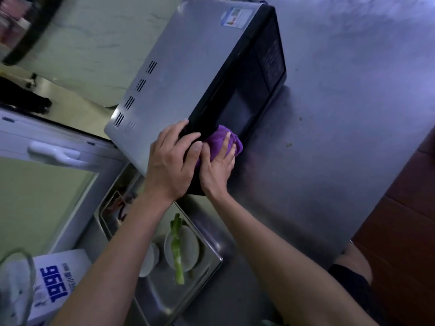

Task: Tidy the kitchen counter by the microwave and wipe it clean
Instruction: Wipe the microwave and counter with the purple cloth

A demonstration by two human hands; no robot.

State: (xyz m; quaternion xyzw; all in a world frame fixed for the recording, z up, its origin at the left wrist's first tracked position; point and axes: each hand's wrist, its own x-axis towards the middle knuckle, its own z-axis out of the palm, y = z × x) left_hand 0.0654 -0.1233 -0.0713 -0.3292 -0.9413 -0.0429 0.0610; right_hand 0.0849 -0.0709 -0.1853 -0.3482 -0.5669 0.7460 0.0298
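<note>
Nearest the camera, at the lower left, one white carton [60,282] bears the blue printed figures "1996"; the smaller print beside them is illegible. A curved clear rim [28,274] overlaps its left side; its nature cannot be determined.

Beside the carton, one rectangular stainless steel tray [164,300] holds two round white dishes [188,249]. One green spring onion stalk [176,250] lies across the larger dish. A second tray section beyond it holds dark, blurred contents.

Both bare forearms extend over the tray to the near corner of the boxy silver-topped microwave with black glass door [188,74]. The left hand [171,161] grips that corner, thumb over the black door edge, fingers curled round it. The right hand [217,170] presses one bunched purple cloth [223,141] flat-fingered against the lower door face; the fingers lie straight on the cloth, not clenched.

The microwave stands on the grey stainless steel tabletop [329,137], near its left edge. Four slotted vent groups [136,92] are counted along its top. One blue-bordered energy-type label [236,17] sits at the far top corner; its text is unreadable.
</note>
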